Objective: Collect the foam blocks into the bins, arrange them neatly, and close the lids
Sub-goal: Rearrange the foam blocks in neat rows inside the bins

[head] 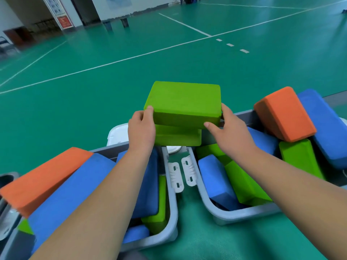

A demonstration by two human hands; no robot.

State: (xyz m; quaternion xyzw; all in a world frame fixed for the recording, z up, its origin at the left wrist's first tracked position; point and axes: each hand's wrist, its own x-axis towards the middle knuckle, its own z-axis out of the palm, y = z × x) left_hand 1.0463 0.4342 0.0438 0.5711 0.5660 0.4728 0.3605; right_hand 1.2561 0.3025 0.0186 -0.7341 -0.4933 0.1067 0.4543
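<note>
The smooth green floor (93, 109) carries two grey plastic bins. The left bin (173, 212) and right bin (206, 201) are heaped unevenly with matte foam blocks (75, 184). An orange block (285, 113) tilts above the right rim, so closing looks premature. Over the far gap, the left hand (141, 132) and right hand (231, 132) clamp a rectangular green block (184, 98) by its ends, thumbs curled on, probably stacking it on a second green block (178, 136). A white lid (118, 134) lies behind. Ribbed latches (176, 177) hang between the bins.
</note>
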